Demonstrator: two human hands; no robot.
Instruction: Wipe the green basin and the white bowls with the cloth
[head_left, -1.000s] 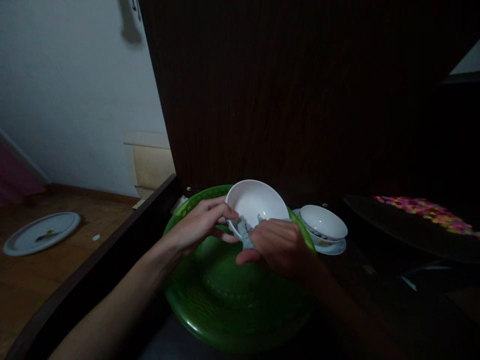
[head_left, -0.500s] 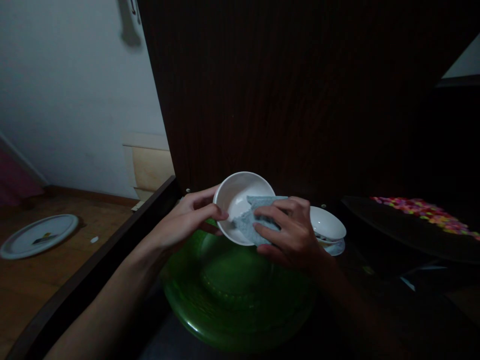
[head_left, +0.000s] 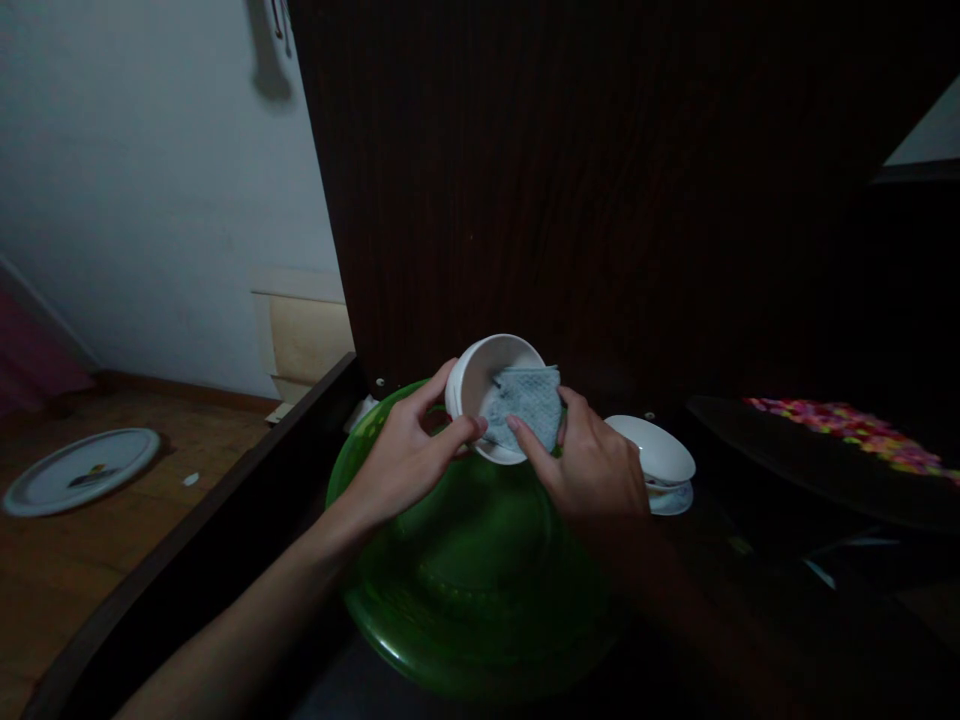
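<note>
A white bowl [head_left: 471, 385] is tilted toward me above a green basin [head_left: 405, 640]. My left hand [head_left: 420, 430] grips its left side, thumb at the rim and fingers behind. A folded light blue-grey cloth [head_left: 529, 400] lies against the inside and right rim of the bowl. My right hand [head_left: 589, 450] is closed on the cloth at the right rim, thumb on the cloth's face; its other fingers are mostly hidden behind the bowl and cloth.
Right of the basin stand a white bowl [head_left: 656, 450] and, beneath it, a dish [head_left: 671, 498]. A dark panel [head_left: 562, 180] rises behind. Pink and yellow flower-like pieces [head_left: 855, 430] lie at the right. A white oval lid-like object [head_left: 127, 455] rests on the wooden floor at left.
The bowl has tipped further on its side, facing more to the right. My right hand has shifted from inside the bowl to its right rim, with the cloth.
</note>
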